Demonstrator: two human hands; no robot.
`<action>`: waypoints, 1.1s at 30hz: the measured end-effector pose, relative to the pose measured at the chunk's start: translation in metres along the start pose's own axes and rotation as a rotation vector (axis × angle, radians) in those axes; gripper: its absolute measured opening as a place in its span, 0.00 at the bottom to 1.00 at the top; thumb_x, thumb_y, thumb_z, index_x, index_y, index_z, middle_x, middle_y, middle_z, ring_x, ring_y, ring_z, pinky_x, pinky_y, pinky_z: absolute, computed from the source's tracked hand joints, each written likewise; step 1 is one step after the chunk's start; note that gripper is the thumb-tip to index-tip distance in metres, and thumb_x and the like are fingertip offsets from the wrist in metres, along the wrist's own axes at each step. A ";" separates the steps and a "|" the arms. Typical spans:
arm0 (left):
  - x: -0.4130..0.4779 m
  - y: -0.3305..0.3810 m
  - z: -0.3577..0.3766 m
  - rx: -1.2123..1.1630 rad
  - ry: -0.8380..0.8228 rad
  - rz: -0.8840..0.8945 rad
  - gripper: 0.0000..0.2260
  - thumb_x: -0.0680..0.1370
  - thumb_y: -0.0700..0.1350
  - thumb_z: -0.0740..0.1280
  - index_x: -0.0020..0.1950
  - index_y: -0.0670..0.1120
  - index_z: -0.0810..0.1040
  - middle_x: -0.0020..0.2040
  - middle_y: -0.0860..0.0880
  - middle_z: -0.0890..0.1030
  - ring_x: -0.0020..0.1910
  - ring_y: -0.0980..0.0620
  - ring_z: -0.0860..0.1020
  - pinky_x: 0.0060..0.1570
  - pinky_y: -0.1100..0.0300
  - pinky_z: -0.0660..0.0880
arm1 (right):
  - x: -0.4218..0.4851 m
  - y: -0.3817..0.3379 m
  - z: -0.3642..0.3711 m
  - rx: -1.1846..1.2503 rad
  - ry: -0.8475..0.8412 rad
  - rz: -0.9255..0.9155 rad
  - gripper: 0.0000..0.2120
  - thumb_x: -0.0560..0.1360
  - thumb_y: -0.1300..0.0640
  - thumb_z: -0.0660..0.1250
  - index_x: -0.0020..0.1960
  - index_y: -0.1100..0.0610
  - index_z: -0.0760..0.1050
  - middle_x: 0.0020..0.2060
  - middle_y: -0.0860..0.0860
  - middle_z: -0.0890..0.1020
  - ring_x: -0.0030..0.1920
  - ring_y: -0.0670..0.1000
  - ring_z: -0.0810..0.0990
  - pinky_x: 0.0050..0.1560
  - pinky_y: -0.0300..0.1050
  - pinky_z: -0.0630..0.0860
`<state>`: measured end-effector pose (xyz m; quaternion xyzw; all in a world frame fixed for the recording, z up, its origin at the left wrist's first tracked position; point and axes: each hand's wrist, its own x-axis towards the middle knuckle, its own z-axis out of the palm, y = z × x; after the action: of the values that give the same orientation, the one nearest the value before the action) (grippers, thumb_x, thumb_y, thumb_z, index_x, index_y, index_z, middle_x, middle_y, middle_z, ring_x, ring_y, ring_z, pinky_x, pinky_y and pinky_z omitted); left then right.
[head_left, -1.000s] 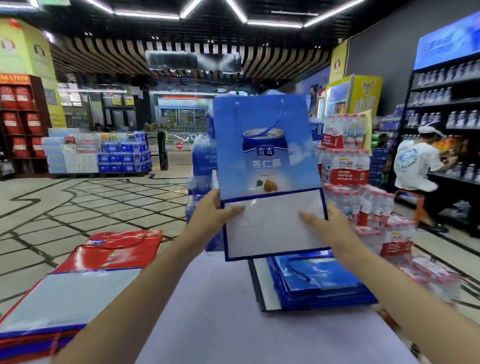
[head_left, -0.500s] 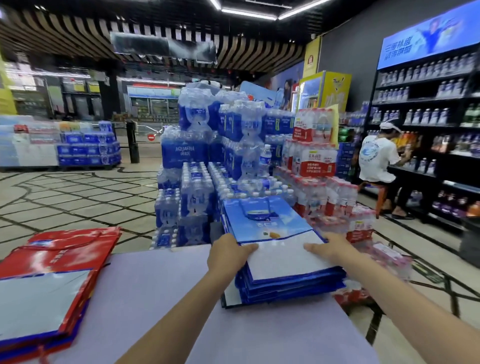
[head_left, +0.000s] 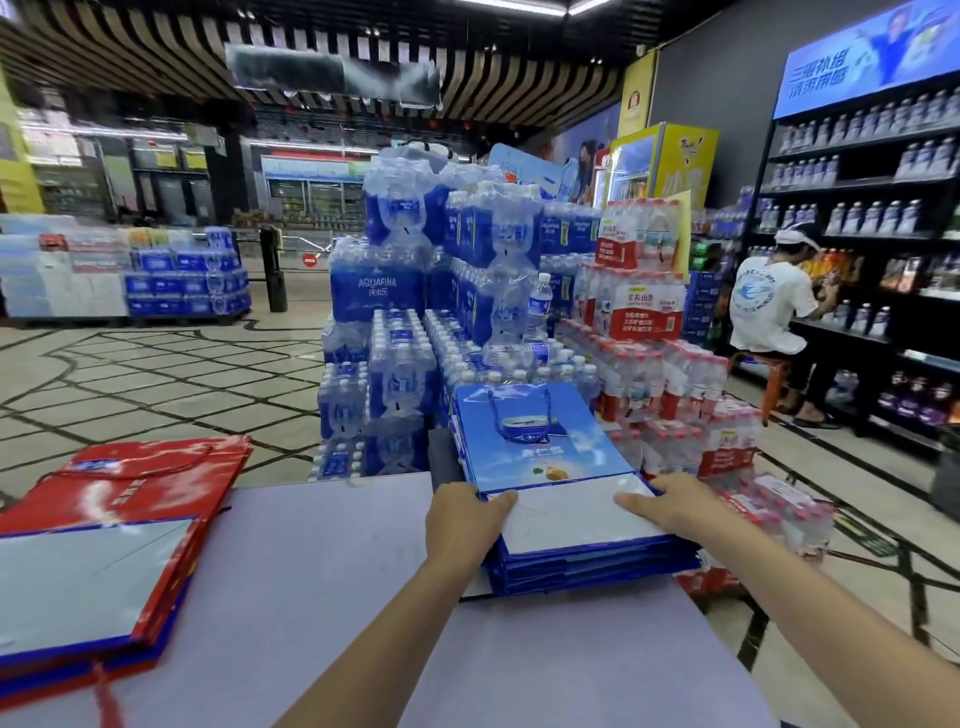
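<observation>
Pale lavender counter (head_left: 322, 597) fills the near view. A stack of flat red paper gift bags (head_left: 130, 483) lies at its left edge. At its far right corner sits a pile of folded blue bags (head_left: 587, 564), and the blue paper gift bag with a printed can and cord handle (head_left: 530, 447) lies flat on top, its white base panel toward the person.

The left hand (head_left: 462, 525) grasps that panel's left edge, thumb on top. The right hand (head_left: 675, 501) clasps the right edge, thumb laid across the white.

Just beyond the counter rise shrink-wrapped packs of blue-labelled water bottles (head_left: 395, 374), with red-labelled bottle packs (head_left: 644, 306) to their right. Beige tiled floor with dark lines (head_left: 156, 379) spreads to the left. Farther right, a person in a white shirt (head_left: 769, 306) sits at dark drink shelves (head_left: 872, 208) under a slatted ceiling (head_left: 156, 57).
</observation>
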<state>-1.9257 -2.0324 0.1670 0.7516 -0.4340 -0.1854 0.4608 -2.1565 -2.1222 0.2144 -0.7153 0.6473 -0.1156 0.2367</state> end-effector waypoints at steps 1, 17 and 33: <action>0.000 0.000 -0.001 -0.006 -0.010 0.007 0.14 0.74 0.58 0.70 0.49 0.48 0.83 0.43 0.52 0.83 0.39 0.53 0.80 0.35 0.60 0.75 | -0.005 -0.007 -0.003 -0.092 0.048 -0.017 0.21 0.74 0.38 0.68 0.55 0.55 0.74 0.53 0.53 0.80 0.46 0.52 0.77 0.36 0.43 0.69; -0.021 -0.080 -0.244 0.289 0.422 0.049 0.08 0.77 0.49 0.66 0.51 0.48 0.81 0.45 0.53 0.81 0.47 0.53 0.78 0.44 0.60 0.69 | -0.118 -0.235 0.155 0.366 0.039 -0.668 0.20 0.77 0.48 0.67 0.65 0.55 0.75 0.55 0.49 0.80 0.56 0.49 0.77 0.58 0.46 0.75; -0.069 -0.220 -0.363 0.737 0.513 -0.567 0.37 0.71 0.71 0.62 0.64 0.42 0.73 0.65 0.42 0.73 0.65 0.40 0.70 0.60 0.48 0.68 | -0.162 -0.333 0.295 0.372 -0.285 -0.396 0.27 0.69 0.43 0.73 0.61 0.58 0.72 0.58 0.55 0.77 0.58 0.56 0.78 0.55 0.49 0.76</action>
<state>-1.6120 -1.7395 0.1548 0.9728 -0.1236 0.0520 0.1891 -1.7489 -1.8905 0.1461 -0.7808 0.4234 -0.1745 0.4251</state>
